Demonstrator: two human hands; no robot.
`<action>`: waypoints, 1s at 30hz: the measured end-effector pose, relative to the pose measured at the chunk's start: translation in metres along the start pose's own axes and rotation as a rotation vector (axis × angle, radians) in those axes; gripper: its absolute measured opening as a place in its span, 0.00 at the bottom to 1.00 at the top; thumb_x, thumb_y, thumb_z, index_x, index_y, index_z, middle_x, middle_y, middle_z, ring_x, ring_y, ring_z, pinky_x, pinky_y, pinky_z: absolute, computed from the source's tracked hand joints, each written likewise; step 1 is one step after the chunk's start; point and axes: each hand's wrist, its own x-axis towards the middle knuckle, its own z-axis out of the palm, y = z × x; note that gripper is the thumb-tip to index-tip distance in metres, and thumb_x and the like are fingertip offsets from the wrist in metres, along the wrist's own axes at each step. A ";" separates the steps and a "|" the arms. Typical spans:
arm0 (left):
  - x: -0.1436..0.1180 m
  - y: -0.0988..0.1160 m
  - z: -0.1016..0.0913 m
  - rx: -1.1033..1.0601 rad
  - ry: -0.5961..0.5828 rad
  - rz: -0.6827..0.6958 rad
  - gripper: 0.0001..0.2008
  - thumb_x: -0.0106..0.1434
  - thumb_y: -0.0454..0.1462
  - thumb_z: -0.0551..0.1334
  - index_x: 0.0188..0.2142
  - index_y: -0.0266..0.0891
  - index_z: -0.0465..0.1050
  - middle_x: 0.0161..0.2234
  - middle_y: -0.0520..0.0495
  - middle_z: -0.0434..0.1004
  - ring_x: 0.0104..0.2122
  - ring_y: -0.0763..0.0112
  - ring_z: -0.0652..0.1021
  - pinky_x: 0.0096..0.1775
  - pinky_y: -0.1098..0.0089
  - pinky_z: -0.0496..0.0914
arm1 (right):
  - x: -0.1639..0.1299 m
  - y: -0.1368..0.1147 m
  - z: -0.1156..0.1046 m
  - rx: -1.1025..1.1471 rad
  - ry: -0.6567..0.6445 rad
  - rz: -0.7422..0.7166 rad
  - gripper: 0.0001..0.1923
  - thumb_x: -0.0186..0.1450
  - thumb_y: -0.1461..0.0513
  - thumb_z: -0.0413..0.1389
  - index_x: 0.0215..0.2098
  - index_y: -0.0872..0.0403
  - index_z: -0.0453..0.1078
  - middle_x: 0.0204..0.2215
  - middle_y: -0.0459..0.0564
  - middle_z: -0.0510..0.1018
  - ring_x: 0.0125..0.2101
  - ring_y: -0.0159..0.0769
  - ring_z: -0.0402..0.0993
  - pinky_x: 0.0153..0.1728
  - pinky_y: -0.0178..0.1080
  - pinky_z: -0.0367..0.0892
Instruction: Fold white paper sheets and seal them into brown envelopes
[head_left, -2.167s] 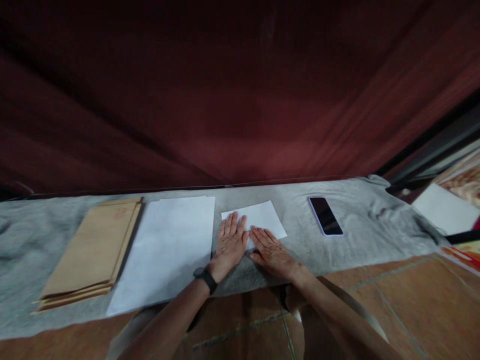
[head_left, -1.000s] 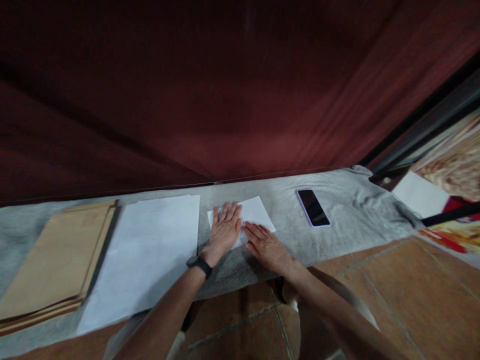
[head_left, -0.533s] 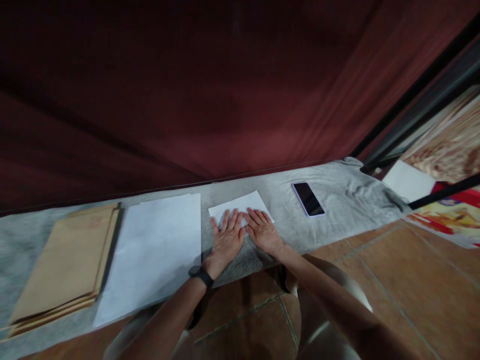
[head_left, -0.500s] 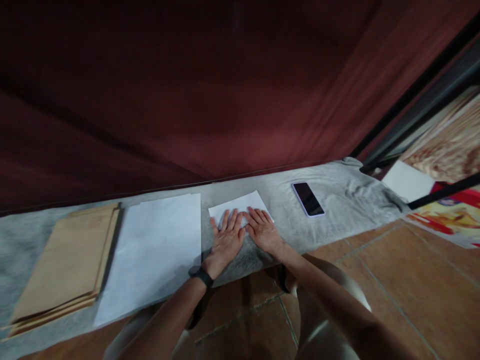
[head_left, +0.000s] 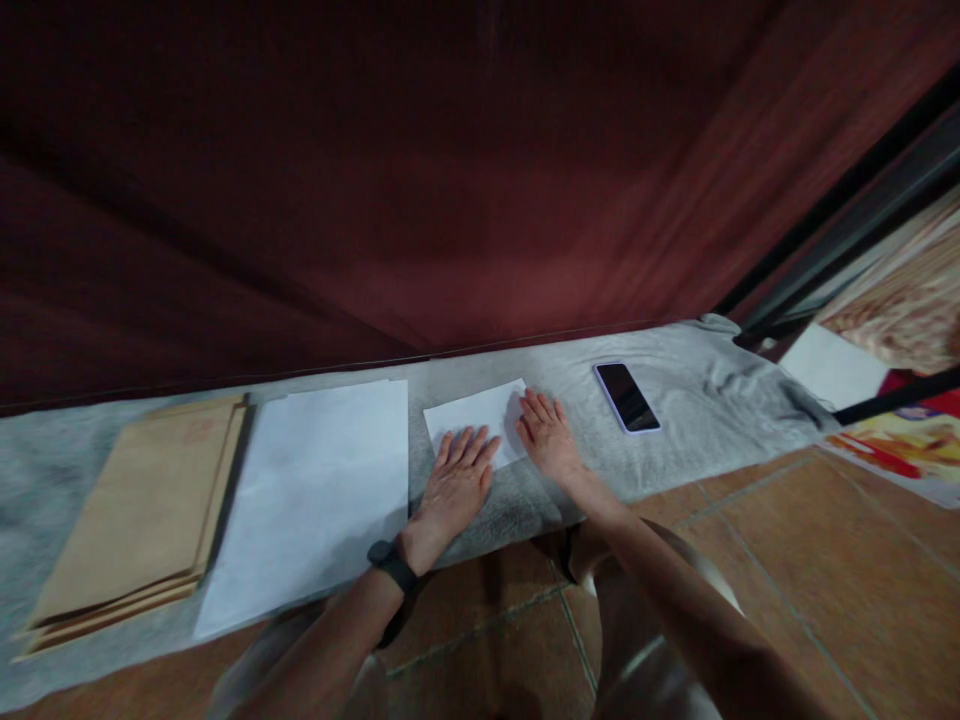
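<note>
A small folded white paper lies on a grey cloth spread over the floor. My left hand rests flat on the paper's near edge, fingers spread; a black band is on that wrist. My right hand presses flat on the paper's right end, fingers together and pointing away from me. Neither hand grips anything.
A stack of large white sheets lies left of the folded paper, and a pile of brown envelopes further left. A dark phone lies on the cloth to the right. A dark red curtain hangs behind. Terracotta floor tiles are nearer.
My right hand has slid from beside the left hand out to the paper's right end. My left hand stayed flat on the near edge. The view shifted slightly.
</note>
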 end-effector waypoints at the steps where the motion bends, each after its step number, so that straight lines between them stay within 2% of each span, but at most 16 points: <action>1: -0.001 0.003 0.001 -0.015 -0.010 0.050 0.23 0.73 0.39 0.48 0.66 0.46 0.63 0.68 0.48 0.63 0.69 0.61 0.60 0.69 0.50 0.50 | 0.002 -0.005 0.000 0.043 -0.033 -0.068 0.27 0.76 0.55 0.42 0.70 0.56 0.57 0.70 0.56 0.57 0.70 0.46 0.51 0.69 0.55 0.47; 4: -0.003 0.012 0.004 -0.038 -0.034 0.135 0.21 0.73 0.39 0.49 0.60 0.39 0.70 0.61 0.43 0.72 0.65 0.62 0.66 0.68 0.54 0.54 | 0.006 -0.022 0.000 0.156 -0.150 -0.275 0.25 0.77 0.54 0.41 0.68 0.51 0.61 0.69 0.51 0.61 0.69 0.39 0.53 0.69 0.49 0.50; 6: -0.004 0.016 0.007 -0.044 -0.041 0.155 0.20 0.73 0.40 0.50 0.58 0.37 0.72 0.58 0.42 0.75 0.63 0.61 0.69 0.68 0.54 0.55 | 0.008 -0.030 0.002 0.167 -0.196 -0.339 0.24 0.77 0.54 0.41 0.68 0.50 0.61 0.69 0.49 0.61 0.69 0.37 0.53 0.70 0.49 0.50; 10: -0.007 0.019 0.007 -0.071 -0.063 0.166 0.20 0.73 0.41 0.51 0.59 0.37 0.71 0.59 0.42 0.75 0.63 0.61 0.69 0.69 0.54 0.53 | 0.017 -0.035 0.007 0.089 -0.182 -0.308 0.25 0.77 0.56 0.42 0.69 0.52 0.58 0.70 0.50 0.58 0.70 0.37 0.52 0.70 0.48 0.49; 16: -0.011 0.013 -0.004 -0.228 -0.161 0.154 0.26 0.69 0.46 0.57 0.64 0.39 0.66 0.65 0.41 0.67 0.67 0.57 0.64 0.69 0.49 0.51 | 0.029 -0.037 0.011 0.044 -0.161 -0.266 0.26 0.77 0.55 0.42 0.71 0.52 0.55 0.71 0.50 0.56 0.70 0.40 0.51 0.70 0.51 0.48; 19: -0.008 0.000 -0.010 -0.383 -0.152 0.134 0.21 0.70 0.38 0.54 0.61 0.43 0.70 0.62 0.46 0.72 0.63 0.64 0.69 0.67 0.55 0.60 | 0.031 -0.037 0.011 0.047 -0.155 -0.269 0.26 0.77 0.56 0.41 0.71 0.51 0.55 0.70 0.49 0.57 0.70 0.40 0.52 0.70 0.51 0.48; 22: -0.002 -0.017 -0.011 -0.466 -0.014 -0.070 0.23 0.69 0.32 0.47 0.54 0.42 0.75 0.54 0.47 0.79 0.55 0.70 0.77 0.59 0.64 0.70 | 0.030 -0.039 0.012 0.032 -0.125 -0.263 0.26 0.77 0.56 0.41 0.71 0.53 0.55 0.71 0.50 0.56 0.70 0.42 0.52 0.70 0.51 0.47; 25: 0.004 -0.027 -0.005 -0.322 0.116 -0.196 0.24 0.70 0.34 0.46 0.61 0.34 0.68 0.62 0.40 0.71 0.63 0.65 0.71 0.64 0.59 0.65 | 0.027 -0.042 0.014 0.019 -0.097 -0.255 0.27 0.77 0.56 0.42 0.71 0.55 0.55 0.71 0.51 0.56 0.70 0.43 0.52 0.70 0.52 0.47; 27: 0.008 -0.030 0.001 -0.168 0.119 -0.202 0.27 0.71 0.37 0.48 0.66 0.30 0.61 0.67 0.36 0.62 0.68 0.59 0.62 0.67 0.54 0.59 | 0.026 -0.044 0.015 0.015 -0.089 -0.247 0.27 0.77 0.56 0.42 0.71 0.55 0.55 0.71 0.50 0.56 0.69 0.43 0.53 0.70 0.52 0.47; 30: 0.011 -0.030 0.010 0.009 0.100 -0.213 0.29 0.72 0.40 0.47 0.68 0.28 0.56 0.69 0.33 0.56 0.70 0.55 0.56 0.68 0.50 0.53 | 0.023 -0.047 0.015 0.010 -0.074 -0.220 0.26 0.76 0.56 0.43 0.70 0.55 0.56 0.70 0.51 0.57 0.69 0.43 0.53 0.70 0.51 0.47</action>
